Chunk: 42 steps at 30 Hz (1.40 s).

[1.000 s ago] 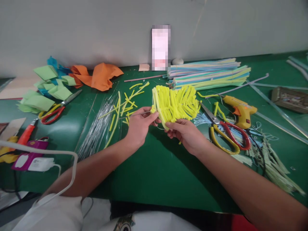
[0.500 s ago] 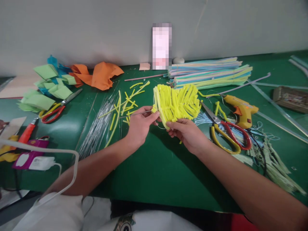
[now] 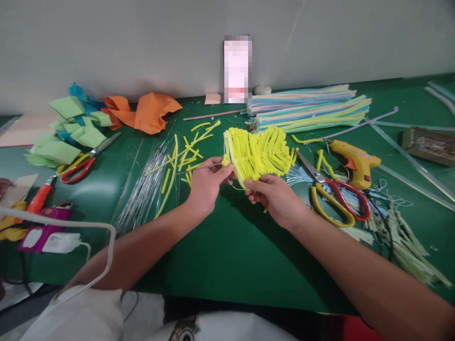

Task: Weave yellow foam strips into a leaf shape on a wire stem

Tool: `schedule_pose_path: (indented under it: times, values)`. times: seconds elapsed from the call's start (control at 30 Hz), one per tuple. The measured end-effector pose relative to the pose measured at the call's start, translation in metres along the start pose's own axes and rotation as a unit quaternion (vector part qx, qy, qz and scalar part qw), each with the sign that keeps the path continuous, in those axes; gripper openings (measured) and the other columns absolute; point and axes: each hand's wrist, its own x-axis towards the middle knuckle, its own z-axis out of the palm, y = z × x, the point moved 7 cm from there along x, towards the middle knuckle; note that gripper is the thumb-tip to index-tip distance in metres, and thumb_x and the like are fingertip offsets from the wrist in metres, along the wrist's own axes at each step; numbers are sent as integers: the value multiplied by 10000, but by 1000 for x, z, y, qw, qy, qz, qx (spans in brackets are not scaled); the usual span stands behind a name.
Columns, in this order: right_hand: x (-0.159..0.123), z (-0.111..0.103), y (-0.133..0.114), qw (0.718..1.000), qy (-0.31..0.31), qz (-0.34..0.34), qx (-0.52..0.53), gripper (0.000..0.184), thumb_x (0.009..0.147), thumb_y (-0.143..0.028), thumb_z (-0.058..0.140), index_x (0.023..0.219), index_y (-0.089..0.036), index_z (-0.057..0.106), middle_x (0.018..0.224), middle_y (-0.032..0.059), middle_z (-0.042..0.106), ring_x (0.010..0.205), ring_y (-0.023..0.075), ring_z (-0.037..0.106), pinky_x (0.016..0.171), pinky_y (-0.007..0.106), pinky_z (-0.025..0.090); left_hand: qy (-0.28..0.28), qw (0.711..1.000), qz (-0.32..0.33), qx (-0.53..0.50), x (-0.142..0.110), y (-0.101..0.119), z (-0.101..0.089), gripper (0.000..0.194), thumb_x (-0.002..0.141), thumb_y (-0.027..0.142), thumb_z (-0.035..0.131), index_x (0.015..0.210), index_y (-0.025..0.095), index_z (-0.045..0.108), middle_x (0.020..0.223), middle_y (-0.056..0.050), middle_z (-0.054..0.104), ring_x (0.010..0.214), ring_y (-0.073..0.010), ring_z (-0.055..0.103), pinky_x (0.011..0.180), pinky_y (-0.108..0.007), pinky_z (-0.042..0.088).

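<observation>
A bright yellow leaf shape of fuzzy pipe cleaners (image 3: 263,150) is held above the green table, between both hands. At its left end, my left hand (image 3: 205,188) is closed in a pinch at the stem, where a thin wire runs out to the left. My right hand (image 3: 275,195) pinches the lower end of the pale yellow strip along the leaf's left edge. A fine thread or wire loops between the two hands. Cut yellow pipe cleaner pieces (image 3: 175,156) lie left of the leaf. Fingers behind the leaf are partly hidden.
Red-and-yellow-handled scissors (image 3: 341,201) and a yellow glue gun (image 3: 356,161) lie at right. Bundled pastel pipe cleaners (image 3: 309,111) lie behind, near an upright phone (image 3: 237,71). Thin wires (image 3: 144,187), more scissors (image 3: 80,168) and orange paper (image 3: 152,112) are at left.
The leaf has shifted slightly left and its right end has dipped a little. Both hands keep their pinches in nearly the same place.
</observation>
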Motion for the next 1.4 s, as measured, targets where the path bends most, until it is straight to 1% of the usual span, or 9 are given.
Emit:
schedule_pose_path:
  times: [0.13, 0.23, 0.33, 0.47, 0.6, 0.77, 0.93, 1.07, 1.4]
  values:
    - [0, 3, -1, 999, -5, -8, 41, 279, 606, -339, 851, 733, -164, 673, 632, 0, 648, 533, 93, 548, 540, 248, 440, 1, 1000, 6, -22, 1, 0, -1, 336, 654, 313, 814, 876, 162, 612, 676, 11, 690, 597, -111, 643, 546, -223, 500]
    - [0, 2, -2, 999, -1, -24, 41, 265, 610, -323, 851, 734, -169, 675, 622, -14, 642, 533, 88, 551, 546, 237, 437, -3, 999, 3, -35, -1, 0, 0, 371, 655, 334, 820, 902, 158, 608, 693, 10, 691, 598, -112, 647, 524, -210, 501]
    - [0, -1, -6, 998, 13, -57, 15, 250, 623, -335, 846, 713, -175, 677, 602, -23, 635, 536, 92, 556, 555, 239, 434, -18, 1000, -5, -22, -4, -1, 4, 380, 654, 339, 820, 908, 148, 612, 740, -2, 691, 612, -115, 650, 517, -208, 511]
    - [-2, -4, -10, 994, 32, -95, -49, 239, 673, -372, 813, 676, -178, 673, 556, -14, 636, 528, 106, 559, 556, 255, 424, -42, 999, -6, 22, -6, -2, 8, 296, 664, 316, 801, 833, 135, 637, 797, -16, 674, 642, -107, 645, 539, -207, 532]
    - [-3, -4, -11, 991, 34, -100, -81, 240, 699, -383, 787, 660, -176, 672, 536, -6, 638, 516, 111, 563, 545, 257, 413, -42, 998, 2, 41, -5, -3, 8, 262, 675, 312, 787, 807, 136, 645, 791, -12, 662, 627, -102, 638, 538, -211, 537]
    - [-3, -3, -12, 991, 35, -103, -84, 237, 706, -380, 776, 664, -172, 671, 541, -2, 644, 517, 114, 571, 548, 260, 421, -46, 998, 12, 42, -5, -2, 9, 253, 681, 303, 782, 816, 135, 651, 790, -9, 663, 611, -95, 632, 530, -207, 533]
    - [-1, -5, -7, 995, 36, -79, -49, 243, 661, -367, 817, 690, -165, 682, 581, 0, 657, 521, 114, 577, 542, 263, 437, -42, 998, 28, 44, -5, -1, 8, 251, 662, 308, 801, 782, 138, 659, 781, 2, 641, 598, -84, 611, 514, -203, 536]
    - [2, -4, -2, 999, 8, -43, -7, 271, 614, -350, 856, 741, -155, 716, 630, 2, 669, 535, 100, 575, 537, 250, 454, -43, 997, 38, 48, -4, -2, 8, 251, 657, 318, 811, 756, 139, 665, 780, 5, 624, 580, -74, 592, 507, -204, 534]
    - [2, 0, -3, 1000, -11, -11, 13, 270, 566, -291, 873, 744, -138, 739, 646, 20, 681, 527, 85, 571, 529, 218, 465, -50, 998, 13, 36, -3, -5, 8, 246, 659, 308, 800, 766, 138, 657, 755, -2, 646, 571, -74, 581, 513, -202, 511]
